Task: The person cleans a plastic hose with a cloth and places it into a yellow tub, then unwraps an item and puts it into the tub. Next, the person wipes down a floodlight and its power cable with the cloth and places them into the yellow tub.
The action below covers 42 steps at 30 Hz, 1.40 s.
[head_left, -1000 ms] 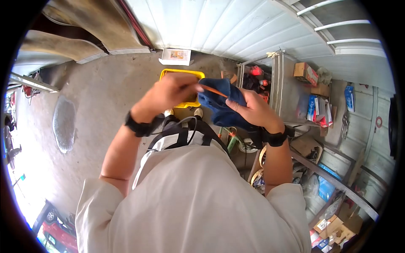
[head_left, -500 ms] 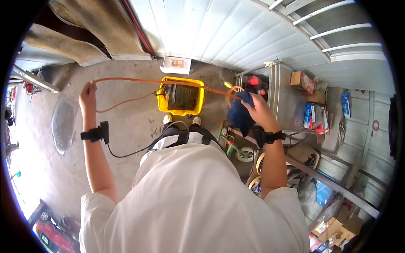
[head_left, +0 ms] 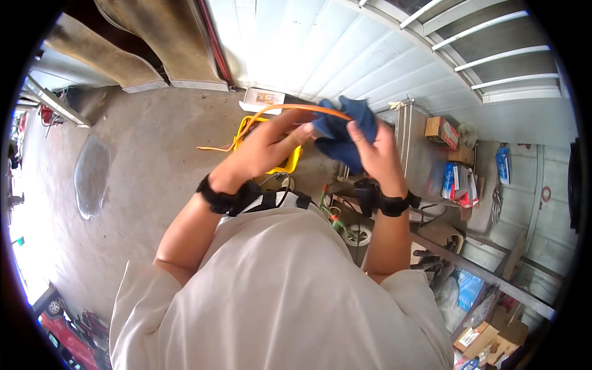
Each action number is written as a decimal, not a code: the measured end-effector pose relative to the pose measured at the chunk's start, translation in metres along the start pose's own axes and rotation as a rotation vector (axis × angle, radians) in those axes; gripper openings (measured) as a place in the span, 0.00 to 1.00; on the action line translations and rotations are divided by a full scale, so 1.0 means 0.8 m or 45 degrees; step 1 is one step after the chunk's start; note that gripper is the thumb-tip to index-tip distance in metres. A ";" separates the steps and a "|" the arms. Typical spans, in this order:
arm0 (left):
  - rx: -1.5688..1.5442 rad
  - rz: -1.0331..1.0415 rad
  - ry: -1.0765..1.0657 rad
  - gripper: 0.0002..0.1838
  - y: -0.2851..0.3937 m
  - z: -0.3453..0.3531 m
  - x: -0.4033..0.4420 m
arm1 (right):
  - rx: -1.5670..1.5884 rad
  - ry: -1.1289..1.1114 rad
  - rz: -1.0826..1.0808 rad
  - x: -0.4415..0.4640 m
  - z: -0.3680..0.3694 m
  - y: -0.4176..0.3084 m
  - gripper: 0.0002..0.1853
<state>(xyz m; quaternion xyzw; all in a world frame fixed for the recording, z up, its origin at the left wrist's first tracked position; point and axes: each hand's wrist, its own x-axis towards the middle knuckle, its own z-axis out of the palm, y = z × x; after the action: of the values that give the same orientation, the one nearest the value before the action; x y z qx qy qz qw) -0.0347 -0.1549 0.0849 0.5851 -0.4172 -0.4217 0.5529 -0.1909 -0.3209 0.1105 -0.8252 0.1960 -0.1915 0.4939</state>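
A dark blue cloth is bunched in my right hand, which is closed around it and the orange hose at its upper side. The hose arcs left from the cloth, above my left hand, and droops to a slack bend. My left hand is at the cloth's left edge, fingers beneath the hose and thumb held apart from them. Whether its fingertips touch the cloth is hard to see. Behind my left hand and forearm stands a yellow bin, mostly hidden.
Against the wall lies a white box. To the right are a metal bench, cardboard boxes and blue-and-white packages. A small bike wheel stands by my right forearm. A wet patch marks the floor at left.
My left hand has come from far left to beside the cloth, leaving the hose's bend slack behind it. The cloth in my right hand has risen slightly. My left arm now covers much of the bin.
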 end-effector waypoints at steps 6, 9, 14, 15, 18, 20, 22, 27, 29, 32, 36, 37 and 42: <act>-0.191 0.135 0.471 0.23 0.015 -0.001 0.021 | 0.018 -0.183 -0.064 0.004 0.055 0.006 0.13; -0.296 0.275 0.706 0.22 0.036 -0.034 0.007 | -0.193 -0.178 -0.059 0.004 0.085 0.055 0.11; -0.215 0.407 0.896 0.23 0.051 -0.100 -0.036 | -0.264 -0.130 -0.200 0.005 0.108 0.105 0.10; -0.233 0.411 0.922 0.24 0.046 -0.108 -0.040 | -0.308 -0.144 -0.188 0.004 0.106 0.098 0.11; -0.239 0.382 0.804 0.25 0.036 -0.115 -0.040 | -0.056 -0.014 -0.012 0.008 0.100 0.078 0.14; -0.221 0.152 0.659 0.27 -0.005 -0.109 -0.031 | 0.241 0.184 0.194 0.018 0.100 0.080 0.16; 0.125 -0.166 0.455 0.23 -0.042 -0.086 -0.023 | 0.347 0.337 0.306 0.030 0.090 0.071 0.17; 0.906 0.127 0.430 0.15 -0.122 -0.035 -0.024 | 1.158 0.408 0.545 0.037 0.074 0.033 0.15; 0.913 -0.012 0.503 0.14 -0.161 -0.048 -0.026 | 1.457 0.368 0.596 0.039 0.068 0.049 0.14; 0.321 -0.446 0.374 0.13 -0.191 -0.078 -0.035 | 1.943 0.214 0.599 0.038 0.045 0.065 0.18; -0.184 -0.553 0.391 0.14 -0.178 -0.078 -0.049 | 2.626 -0.040 0.424 0.041 0.009 0.077 0.13; -0.175 -0.548 0.450 0.12 -0.176 -0.077 -0.051 | 2.749 -0.124 0.385 0.042 -0.002 0.074 0.14; 0.238 -0.301 0.905 0.09 -0.202 -0.138 -0.062 | 2.559 0.304 0.465 0.034 -0.039 0.133 0.12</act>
<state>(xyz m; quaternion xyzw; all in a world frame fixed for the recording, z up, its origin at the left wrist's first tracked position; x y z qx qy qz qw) 0.0594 -0.0687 -0.0716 0.7866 -0.1659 -0.2136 0.5551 -0.1978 -0.4047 0.0331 0.0362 0.1156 -0.2698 0.9553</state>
